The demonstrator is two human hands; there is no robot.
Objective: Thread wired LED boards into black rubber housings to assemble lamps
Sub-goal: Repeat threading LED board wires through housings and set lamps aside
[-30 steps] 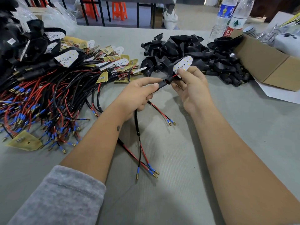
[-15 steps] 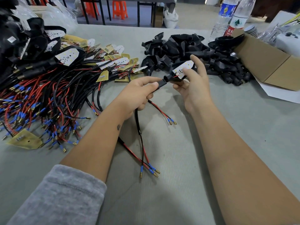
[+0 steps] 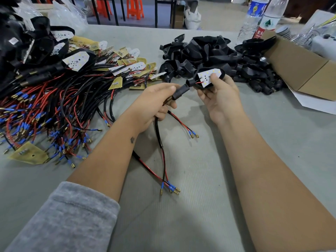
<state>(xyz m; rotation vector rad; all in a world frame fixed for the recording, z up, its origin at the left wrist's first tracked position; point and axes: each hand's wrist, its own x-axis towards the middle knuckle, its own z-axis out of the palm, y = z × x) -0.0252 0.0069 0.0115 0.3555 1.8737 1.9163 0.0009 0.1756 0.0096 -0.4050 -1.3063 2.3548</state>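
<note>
Only the head cam here, so one view. Left hand (image 3: 154,104) has a closed grip round the neck of the black rubber housing (image 3: 192,82), fingers curled over the stem, with the wire lead (image 3: 160,135) dropping out of the bottom of the fist toward 6 o'clock and ending in blue-sleeved gold terminals (image 3: 171,188) on the grey counter (image 3: 272,142). Right hand (image 3: 218,95) cups the wide end of the housing from below, thumb pressed down on the white LED board (image 3: 207,77).

What's changed: a second ago the board stood up at an angle out of the housing mouth, pinched by the right fingertips. Now it lies much flatter in the cup with the thumb on top of it, and both hands have come a bit closer to the camera. I'd say the lead is already pulled through and this is the seating push. A short red wire still shows at the neck end of the board, so it may not be fully home.

Supplies: empty housings (image 3: 209,51) piled at 12 to 1 o'clock beside a cardboard box (image 3: 300,70), loose wired boards (image 3: 127,66) in a tangle at 10 o'clock, finished lamps (image 3: 36,51) stacked far out at 10 to 11, water bottles (image 3: 258,20) at 1. Next up is probably tossing this one on the finished pile.
</note>
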